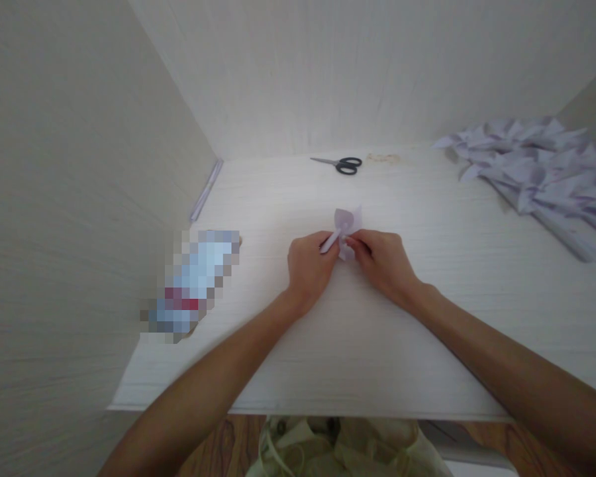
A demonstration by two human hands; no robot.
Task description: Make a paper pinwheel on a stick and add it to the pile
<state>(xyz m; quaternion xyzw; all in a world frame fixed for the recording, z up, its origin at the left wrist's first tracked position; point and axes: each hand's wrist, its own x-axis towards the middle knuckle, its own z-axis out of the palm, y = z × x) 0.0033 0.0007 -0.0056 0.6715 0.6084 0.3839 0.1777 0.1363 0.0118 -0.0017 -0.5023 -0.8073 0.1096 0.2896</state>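
Lilac folded paper piece [348, 222] at middle of white desk [427, 318], pinched between both hands. Left hand [308, 265] grips its rolled lower end; right hand [383, 262] fingertips clamp its middle. Black-handled scissors [342, 164] lie near back wall, well apart. Pile of similar lilac paper pieces [541, 165] at right rear. Blurred packet [193, 285] by left edge.

Black-handled scissors [342, 164] at the table's [427, 318] far edge, heap of pale folded paper pieces [541, 175] far right, blurred, perhaps packaged item [193, 285] left
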